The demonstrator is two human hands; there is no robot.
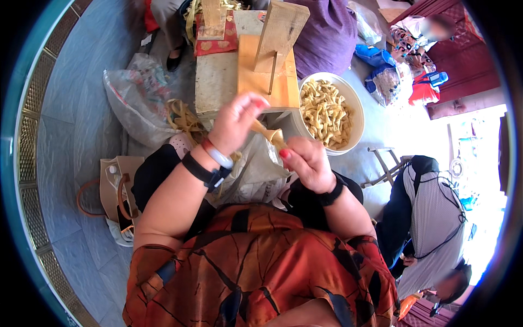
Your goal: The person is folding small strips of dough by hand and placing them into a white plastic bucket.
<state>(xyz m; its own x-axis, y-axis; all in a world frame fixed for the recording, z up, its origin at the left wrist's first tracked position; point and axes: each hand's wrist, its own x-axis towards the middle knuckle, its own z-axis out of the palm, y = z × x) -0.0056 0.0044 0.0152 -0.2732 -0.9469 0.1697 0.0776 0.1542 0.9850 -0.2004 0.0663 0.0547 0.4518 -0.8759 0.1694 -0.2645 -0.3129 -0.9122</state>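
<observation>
A pale yellow-tan strip (267,132), twisted into a loop or knot, stretches between my two hands over my lap. My left hand (238,121) is closed at its upper left end, fingers curled, just in front of a wooden stand. Its grip is partly hidden by the back of the hand. My right hand (309,163) is closed on the lower end, thumb pressed against the fingers. The wooden stand has a flat orange-brown base (283,97), an upright plank (279,35) and a thin dark rod (272,73) beside the plank.
A white bucket (357,128) full of knotted pale pieces (326,114) stands right of the stand. Loose strips (186,121) and a clear plastic bag (136,103) lie to the left, near a beige handbag (111,182). Other people sit ahead and at right; a folding stool (384,169) stands there.
</observation>
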